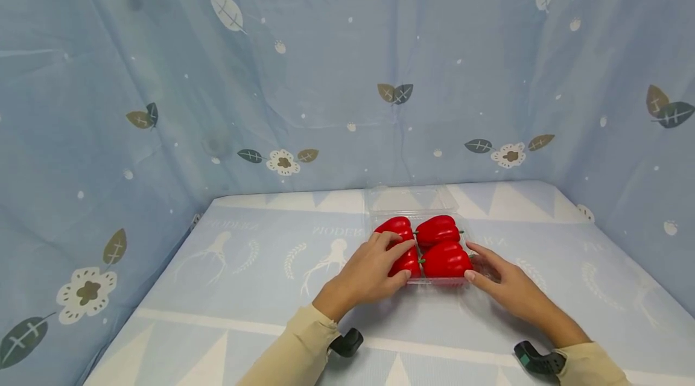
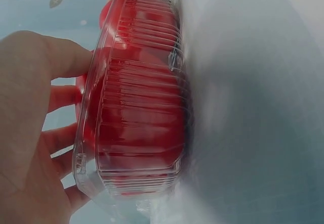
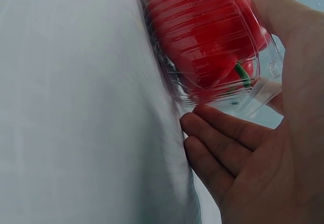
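A clear plastic clamshell box (image 1: 434,281) stands on the table with its lid (image 1: 412,199) folded back behind it. Inside lie several red bell peppers (image 1: 446,259) with green stems. My left hand (image 1: 369,268) reaches over the box's left side, its spread fingers resting on the left peppers and its thumb by the near rim. At the right end, my right hand (image 1: 507,286) has its thumb at the near corner. Its other fingers extend along the box's right side, as the right wrist view shows. The left peppers are partly hidden under the left hand.
A pale blue and white patterned cloth (image 1: 228,271) covers the table. Blue curtains (image 1: 336,72) with leaves and flowers hang behind and at both sides. Dark bands (image 1: 347,342) are on both wrists.
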